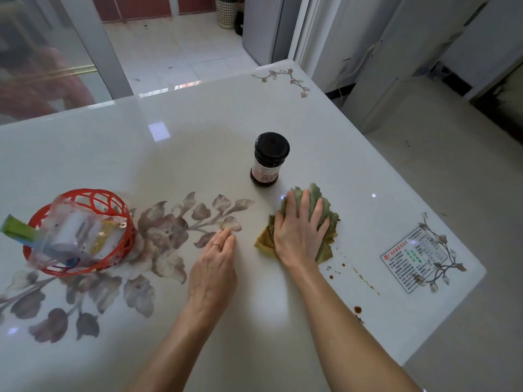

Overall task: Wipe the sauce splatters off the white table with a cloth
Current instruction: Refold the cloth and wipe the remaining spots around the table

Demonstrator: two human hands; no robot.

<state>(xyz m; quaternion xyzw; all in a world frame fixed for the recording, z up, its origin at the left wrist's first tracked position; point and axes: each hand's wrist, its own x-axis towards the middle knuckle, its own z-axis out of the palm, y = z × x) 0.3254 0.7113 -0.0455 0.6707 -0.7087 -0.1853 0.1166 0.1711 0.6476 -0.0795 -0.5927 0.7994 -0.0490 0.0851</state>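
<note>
Green and yellowed, the crumpled cloth (pixel 314 190) is lying on the white surface (pixel 198 154), right of its middle and just near of a dark sauce jar (pixel 268 159) with a black lid that is standing upright. The right hand (pixel 300 230) is pressing down flat on the cloth, its grip apart: the fingers are lying spread and straight across the fabric, not curled round it. Edges of the cloth are showing past the fingertips on the far side and at both sides of the palm.

Brown sauce splatters (pixel 343 265) are dotting the surface just near and right of the cloth, trailing in a loose line toward the near right edge, with one larger blot (pixel 358 309) sitting closest to that edge. They are lying apart from the cloth, uncovered.

The left hand (pixel 215 267) is resting on the surface to the left of the cloth, well clear of it, its grip apart too, with straight fingers touching the printed grey flower pattern (pixel 167 230) and a thin ring (pixel 216 245) showing on one finger.

Further left, a red plastic basket (pixel 93 193) is holding a clear bag of small items. A printed label (pixel 413 258) is sitting flat on the surface at the right, beyond the splatters.
</note>
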